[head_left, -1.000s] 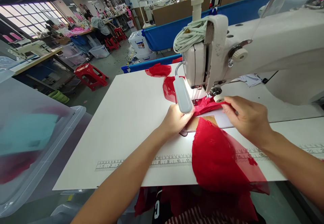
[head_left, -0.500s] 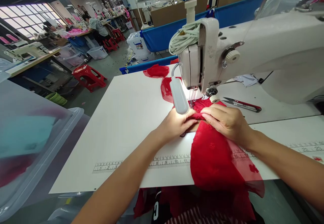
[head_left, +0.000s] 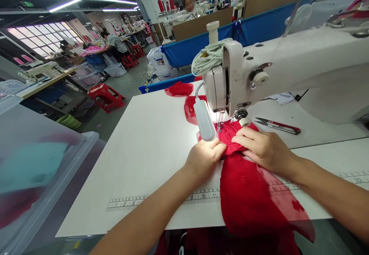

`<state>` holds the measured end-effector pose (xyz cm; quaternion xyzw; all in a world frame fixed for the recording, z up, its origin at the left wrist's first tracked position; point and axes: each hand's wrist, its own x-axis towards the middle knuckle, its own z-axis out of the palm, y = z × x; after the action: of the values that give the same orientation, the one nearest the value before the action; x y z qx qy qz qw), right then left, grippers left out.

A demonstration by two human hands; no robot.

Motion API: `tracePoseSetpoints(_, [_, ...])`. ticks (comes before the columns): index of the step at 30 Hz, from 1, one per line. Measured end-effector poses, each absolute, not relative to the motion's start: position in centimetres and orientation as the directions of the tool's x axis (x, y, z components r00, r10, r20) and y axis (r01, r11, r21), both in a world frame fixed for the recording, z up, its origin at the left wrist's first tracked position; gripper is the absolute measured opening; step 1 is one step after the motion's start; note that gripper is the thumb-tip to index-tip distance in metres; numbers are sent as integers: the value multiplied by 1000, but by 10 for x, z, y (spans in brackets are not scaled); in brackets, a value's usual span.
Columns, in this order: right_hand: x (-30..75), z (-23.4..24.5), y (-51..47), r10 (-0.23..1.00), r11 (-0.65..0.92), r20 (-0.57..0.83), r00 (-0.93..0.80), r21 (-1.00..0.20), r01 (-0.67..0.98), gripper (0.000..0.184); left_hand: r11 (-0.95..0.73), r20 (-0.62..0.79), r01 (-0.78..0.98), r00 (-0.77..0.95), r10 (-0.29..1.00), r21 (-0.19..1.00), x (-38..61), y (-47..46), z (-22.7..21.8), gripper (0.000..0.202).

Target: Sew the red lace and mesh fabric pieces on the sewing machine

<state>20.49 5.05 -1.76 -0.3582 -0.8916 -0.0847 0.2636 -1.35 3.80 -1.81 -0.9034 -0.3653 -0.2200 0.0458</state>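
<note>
Red lace and sheer fabric (head_left: 245, 193) runs from under the needle of a white sewing machine (head_left: 288, 66) down over the table's front edge. Just in front of the presser foot (head_left: 219, 127), my left hand (head_left: 204, 157) is closed, pinching the fabric's left edge between thumb and fingers. To the right of the needle, my right hand (head_left: 265, 149) grips the same cloth, fingers bent over it and thumb tucked below. A small grey lamp (head_left: 205, 120) hangs beside the needle and lights the lace.
Thread snips (head_left: 278, 126) lie on the machine bed to the right. More red fabric pieces (head_left: 179, 89) rest at the table's back edge. A printed ruler (head_left: 127, 202) runs along the white table (head_left: 138, 147). A clear plastic bin (head_left: 83, 147) stands at left, a red stool (head_left: 106, 97) beyond it.
Both hands have come slightly toward me, and more lace shows flat before the needle. My left fingers have curled into a tighter pinch. The camera view has shifted a little.
</note>
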Motion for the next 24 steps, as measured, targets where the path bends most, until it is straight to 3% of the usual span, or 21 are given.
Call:
tracePoseSetpoints(6, [206, -15, 54, 535, 774, 602, -592, -70, 629, 31, -716, 247, 655, 672, 698, 240, -8, 25, 7, 25])
tracePoseSetpoints(8, [206, -16, 56, 533, 799, 589, -608, -113, 591, 31, -702, 158, 658, 689, 708, 273, -10, 22, 17, 35])
tracePoseSetpoints(13, [208, -16, 61, 502, 835, 518, -692, -84, 543, 33, -710, 142, 686, 696, 704, 161, -15, 19, 21, 75])
tracePoseSetpoints(24, [206, -17, 60, 512, 807, 527, -678, -26, 590, 27, -734, 234, 678, 708, 666, 40, -16, 18, 10, 79])
